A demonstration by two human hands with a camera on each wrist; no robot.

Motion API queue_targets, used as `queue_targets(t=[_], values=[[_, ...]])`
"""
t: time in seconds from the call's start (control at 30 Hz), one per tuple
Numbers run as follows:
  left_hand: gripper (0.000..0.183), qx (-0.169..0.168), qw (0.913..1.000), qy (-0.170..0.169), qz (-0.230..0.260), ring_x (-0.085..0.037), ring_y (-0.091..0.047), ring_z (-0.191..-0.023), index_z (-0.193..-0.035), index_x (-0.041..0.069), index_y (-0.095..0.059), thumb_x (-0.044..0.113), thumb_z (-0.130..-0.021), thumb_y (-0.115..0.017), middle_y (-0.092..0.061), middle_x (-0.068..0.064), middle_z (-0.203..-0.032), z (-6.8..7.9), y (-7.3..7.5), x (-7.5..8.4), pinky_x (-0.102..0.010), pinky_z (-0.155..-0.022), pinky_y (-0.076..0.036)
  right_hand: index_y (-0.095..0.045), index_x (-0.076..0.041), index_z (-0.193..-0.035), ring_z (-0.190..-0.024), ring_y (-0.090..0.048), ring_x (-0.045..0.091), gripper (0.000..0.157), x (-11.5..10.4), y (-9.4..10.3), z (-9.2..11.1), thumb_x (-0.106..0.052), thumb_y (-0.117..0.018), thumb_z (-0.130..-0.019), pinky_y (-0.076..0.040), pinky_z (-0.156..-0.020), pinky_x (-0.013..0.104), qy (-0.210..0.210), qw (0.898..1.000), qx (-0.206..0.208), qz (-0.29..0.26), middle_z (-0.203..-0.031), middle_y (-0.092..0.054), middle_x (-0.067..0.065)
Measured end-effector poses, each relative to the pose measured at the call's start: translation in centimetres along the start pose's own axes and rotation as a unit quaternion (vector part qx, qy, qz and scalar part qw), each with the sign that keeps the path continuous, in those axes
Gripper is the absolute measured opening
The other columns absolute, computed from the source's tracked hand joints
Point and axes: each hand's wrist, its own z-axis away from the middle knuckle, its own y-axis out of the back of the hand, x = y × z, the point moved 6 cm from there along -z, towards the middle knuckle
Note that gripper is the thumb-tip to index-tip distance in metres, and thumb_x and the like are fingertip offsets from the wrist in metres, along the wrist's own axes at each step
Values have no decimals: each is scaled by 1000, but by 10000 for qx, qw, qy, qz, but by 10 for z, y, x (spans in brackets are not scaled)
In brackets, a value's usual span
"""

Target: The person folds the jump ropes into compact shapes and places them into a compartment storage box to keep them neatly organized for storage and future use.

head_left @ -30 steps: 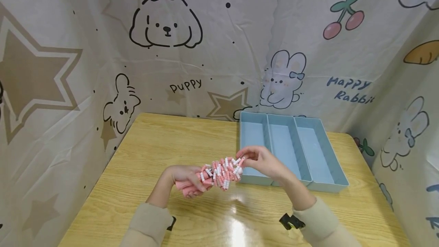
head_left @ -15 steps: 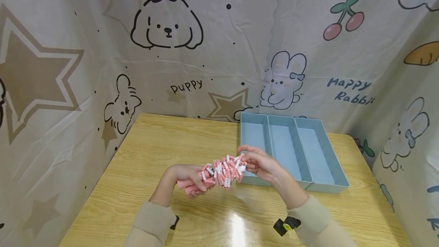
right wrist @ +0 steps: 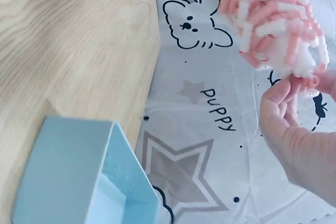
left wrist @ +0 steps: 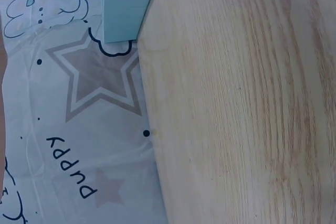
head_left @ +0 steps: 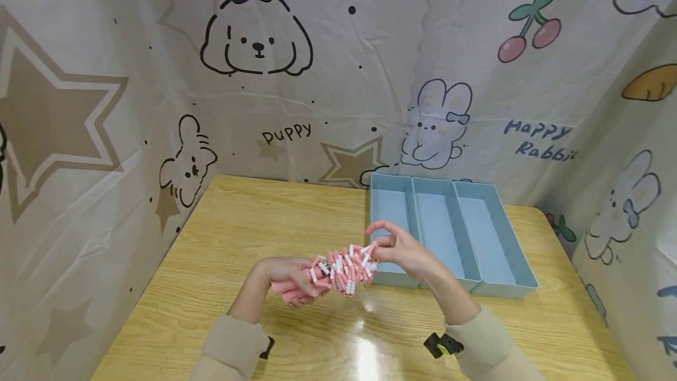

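A bundled beaded jump rope point(head_left: 346, 272) with pink and white segments is held above the table, its pink handles point(head_left: 284, 291) pointing left. My left hand point(head_left: 287, 270) grips these handles, fingers wrapped round them. At the bundle's other end, my right hand point(head_left: 406, 251) pinches the beaded cord between thumb and fingers, with one finger raised. The right wrist view shows the bead bundle point(right wrist: 273, 22) close up, the right fingertips at its lower end. Neither hand nor rope appears in the left wrist view.
A light blue tray point(head_left: 462, 231) with three long compartments stands on the right of the wooden table point(head_left: 254, 210), just beyond the right hand. A printed cloth point(head_left: 328, 75) hangs behind the table and along both sides.
The left hand keeps its grip on the handles, almost still. The right hand has moved in at the bundle's end and slightly back, one finger lifting away.
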Motion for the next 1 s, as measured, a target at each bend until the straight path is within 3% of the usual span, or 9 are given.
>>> queue_targets(t=[0.1, 0.23, 0.43, 0.57, 0.7, 0.73, 0.8, 0.87, 1.0], values=[[10, 73, 10000, 11, -57, -9, -46, -50, -93, 5, -49, 8, -84, -52, -50, 0, -65, 0, -2, 0, -22, -44, -37, -37, -1, -112, -70, -60, 15, 38, 1, 2, 1, 6, -56, -80, -50, -72, 34, -215, 9995, 157, 159, -87, -54, 7], [8, 92, 10000, -23, 6, -10, -46, -49, -92, 5, -48, 6, -84, -49, -50, -1, -64, -1, -3, -1, -22, -44, -38, -41, 3, -101, -75, -57, 18, 31, -6, 3, 5, 7, -60, -77, -48, -67, 31, 25, 9959, 470, 768, -95, -46, 16], [8, 33, 9997, -179, 159, -10, -46, -49, -94, 5, -48, 6, -86, -48, -50, -1, -65, -1, -2, -3, -22, -44, -38, -63, 1, -82, -71, -60, 14, 9, -19, 3, 14, 0, -69, -76, -51, -63, 24, 970, 9659, 1247, 2050, -80, -63, 9], [9, 0, 9991, -312, 294, -9, -45, -51, -95, 6, -48, 6, -86, -49, -50, -1, -66, 1, -2, -1, -22, -44, -38, -70, -5, -84, -70, -63, 9, 8, -24, -1, 18, -7, -72, -76, -53, -62, 25, 1993, 9328, 1455, 2627, -81, -68, 5], [8, -37, 9985, -382, 402, -9, -45, -51, -95, 6, -49, 5, -87, -48, -50, -1, -65, 4, -3, 1, -22, -44, -37, -71, -5, -84, -71, -63, 12, 11, -31, -10, 26, 1, -71, -75, -53, -61, 24, 3224, 8773, 1444, 3250, -83, -67, 5], [8, -33, 9985, -378, 406, -9, -45, -51, -95, 6, -48, 5, -87, -48, -49, -1, -65, 4, -3, 1, -22, -44, -37, -71, -4, -84, -72, -63, 13, 12, -32, -12, 28, 2, -71, -74, -52, -61, 23, 3409, 8652, 1426, 3390, -83, -67, 6], [9, 6, 9987, -325, 390, -9, -45, -50, -95, 6, -48, 5, -86, -49, -49, -1, -65, 5, -3, 2, -22, -44, -37, -71, -5, -84, -74, -63, 15, 14, -32, -14, 30, 2, -71, -73, -51, -61, 22, 3521, 8532, 1402, 3583, -85, -66, 5], [8, 78, 9990, -251, 349, -9, -45, -50, -94, 6, -48, 6, -86, -49, -49, 0, -65, 4, -3, 2, -22, -44, -37, -71, -5, -84, -76, -62, 17, 13, -32, -15, 30, -1, -73, -72, -50, -61, 21, 3336, 8545, 1424, 3718, -86, -65, 4], [7, 220, 9996, -128, 158, -9, -45, -49, -92, 6, -48, 9, -86, -52, -49, 0, -64, 1, -4, 4, -22, -43, -37, -71, -6, -80, -75, -61, 16, 10, -28, -12, 26, -5, -75, -71, -50, -63, 23, 2372, 8816, 1520, 3788, -86, -63, 3]])
